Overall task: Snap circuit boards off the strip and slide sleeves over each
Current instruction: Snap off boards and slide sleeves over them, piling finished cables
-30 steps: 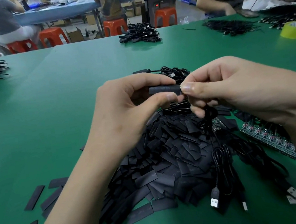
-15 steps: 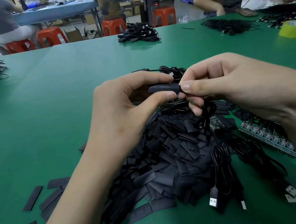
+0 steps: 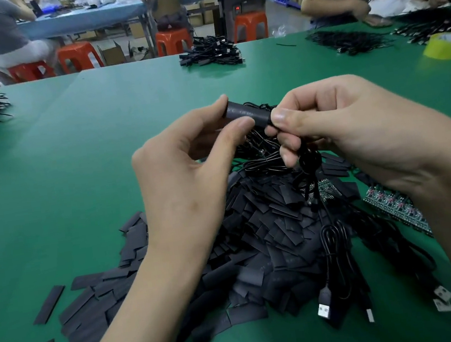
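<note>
A black sleeve (image 3: 245,112) is held level above the table, between both hands. My left hand (image 3: 187,175) pinches its left part between thumb and forefinger. My right hand (image 3: 350,128) pinches its right end, and a black cable (image 3: 309,171) hangs down from that hand's curled fingers. Whatever sits inside the sleeve is hidden. Below the hands lies a big heap of flat black sleeves (image 3: 256,238). A green strip of circuit boards (image 3: 395,206) lies at the right, partly behind my right wrist.
Black USB cables (image 3: 343,270) lie over the heap's right side, plugs toward me. Loose sleeves (image 3: 49,304) are scattered at front left. Cable bundles (image 3: 211,53) sit on the far side of the green table (image 3: 86,149), a yellow tape roll (image 3: 447,45) at far right. Other people work beyond.
My left hand's fingers have shifted left along the sleeve, so more of it shows between the hands. The right hand keeps its pinch.
</note>
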